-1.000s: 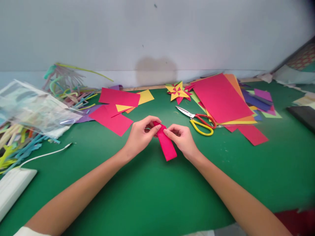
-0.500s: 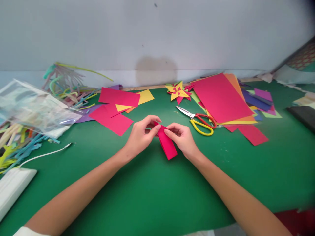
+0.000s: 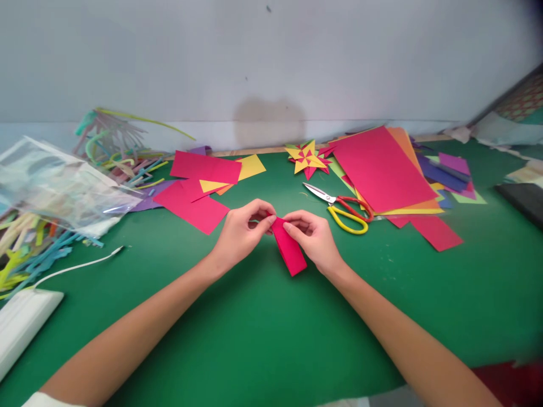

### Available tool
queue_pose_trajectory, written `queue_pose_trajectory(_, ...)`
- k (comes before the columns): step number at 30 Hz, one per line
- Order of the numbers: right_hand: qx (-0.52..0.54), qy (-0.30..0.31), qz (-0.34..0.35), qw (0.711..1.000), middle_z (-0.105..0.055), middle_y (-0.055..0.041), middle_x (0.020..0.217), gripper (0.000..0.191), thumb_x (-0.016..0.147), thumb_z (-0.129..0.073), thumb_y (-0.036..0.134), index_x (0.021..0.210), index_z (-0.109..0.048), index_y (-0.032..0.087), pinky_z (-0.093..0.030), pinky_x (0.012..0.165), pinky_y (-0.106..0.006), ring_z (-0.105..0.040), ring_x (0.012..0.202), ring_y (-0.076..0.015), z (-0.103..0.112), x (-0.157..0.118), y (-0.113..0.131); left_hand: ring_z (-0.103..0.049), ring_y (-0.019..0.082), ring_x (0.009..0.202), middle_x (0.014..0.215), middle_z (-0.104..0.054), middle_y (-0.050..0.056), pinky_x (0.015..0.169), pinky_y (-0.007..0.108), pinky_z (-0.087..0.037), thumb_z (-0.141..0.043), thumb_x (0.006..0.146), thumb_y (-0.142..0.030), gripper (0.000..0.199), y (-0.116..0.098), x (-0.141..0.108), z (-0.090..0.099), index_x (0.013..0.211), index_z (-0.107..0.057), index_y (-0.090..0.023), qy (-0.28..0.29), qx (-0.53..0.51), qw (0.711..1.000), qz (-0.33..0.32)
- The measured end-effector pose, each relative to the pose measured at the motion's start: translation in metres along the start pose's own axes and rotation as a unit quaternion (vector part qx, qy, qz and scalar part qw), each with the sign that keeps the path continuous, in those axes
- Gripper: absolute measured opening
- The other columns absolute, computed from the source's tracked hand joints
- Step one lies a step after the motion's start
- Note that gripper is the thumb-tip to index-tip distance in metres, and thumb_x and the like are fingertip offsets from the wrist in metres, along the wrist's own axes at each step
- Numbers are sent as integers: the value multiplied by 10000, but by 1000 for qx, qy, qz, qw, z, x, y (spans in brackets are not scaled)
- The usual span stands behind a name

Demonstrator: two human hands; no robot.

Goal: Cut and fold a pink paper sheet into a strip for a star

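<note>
A narrow strip of folded red paper is held just above the green table, its lower end slanting toward me. My left hand pinches its upper left corner between thumb and fingers. On the upper right edge, my right hand grips the same paper, thumb on top. The fingertips behind the paper are partly hidden. Beyond my right hand lie scissors with one red and one yellow handle, blades apart. A yellow and red folded paper star rests behind them.
Red paper pieces lie at left of centre, a stack of coloured sheets at right. Pipe cleaners and a clear plastic bag crowd the left side. A white power strip sits near left; a grey wall stands behind.
My hands stay almost in place. My left thumb and fingers have shifted slightly along the paper's top, and the strip has moved a little to the right.
</note>
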State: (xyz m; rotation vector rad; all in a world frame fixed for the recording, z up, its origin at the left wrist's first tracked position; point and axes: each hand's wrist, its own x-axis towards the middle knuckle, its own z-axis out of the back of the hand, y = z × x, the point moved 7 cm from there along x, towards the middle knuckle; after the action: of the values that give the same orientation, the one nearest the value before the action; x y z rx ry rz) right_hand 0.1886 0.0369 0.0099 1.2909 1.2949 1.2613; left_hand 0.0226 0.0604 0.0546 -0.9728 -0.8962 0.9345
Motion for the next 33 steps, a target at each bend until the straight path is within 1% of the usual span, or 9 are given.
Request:
queue_pose_trajectory(5,-11,-11,5,1000,-798,-24,880,132,883,-805,343,959,-774,239,-604,754,-314,-763,833,-203,2,0,2,-748,163,723,832,-744,-2,704,287,-630,-691,961,-287,78,2,0,1,970,-682,-209,4,7,1000,7)
queue_pose_trajectory(9,-19,-15,3,1000,-799,-28,878,145,885,-800,362,951,-775,236,-606,743,-320,-763,824,-208,3,0,2,-749,165,719,817,-748,-9,701,288,-623,-693,967,-290,81,3,0,1,993,-670,-217,6,8,1000,5)
queue_pose_trajectory(12,-19,-18,5,1000,-799,-30,886,151,884,-800,366,945,-771,231,-608,748,-318,-763,827,-206,3,0,3,-751,162,721,816,-750,-8,705,281,-621,-692,969,-290,78,3,0,1,971,-672,-214,9,13,1000,5)
queue_pose_trajectory(17,-4,-6,-4,1000,-801,-27,880,214,886,-803,356,1060,-757,241,-615,747,-316,-771,838,-210,1,-1,5,-757,171,736,809,-751,2,712,290,-637,-688,965,-280,80,2,0,3,936,-688,-206,4,13,1000,7)
queue_pose_trajectory(23,-30,-9,16,999,-811,-44,973,188,903,-787,380,1028,-773,241,-634,819,-351,-776,894,-222,1,-2,8,-751,174,724,803,-755,10,704,301,-645,-696,958,-285,94,0,1,6,909,-698,-205,0,15,1000,5)
queue_pose_trajectory(26,-33,-12,22,999,-813,-44,989,170,907,-786,371,1013,-781,238,-635,838,-352,-776,905,-220,2,-2,8,-750,171,725,795,-753,10,715,298,-645,-711,950,-286,100,0,1,6,899,-713,-200,1,11,1000,3)
queue_pose_trajectory(29,-25,-11,26,999,-812,-38,978,156,907,-791,342,1028,-779,244,-633,824,-338,-778,902,-215,1,-2,8,-753,170,729,794,-754,9,721,294,-644,-729,942,-297,108,0,2,7,898,-722,-199,0,2,1000,3)
queue_pose_trajectory(33,-22,-13,23,999,-811,-35,949,205,901,-796,334,1086,-770,249,-635,799,-337,-781,895,-221,1,-2,8,-752,158,709,826,-761,1,709,278,-640,-736,943,-294,93,1,1,9,961,-723,-203,-1,-3,1000,-2)
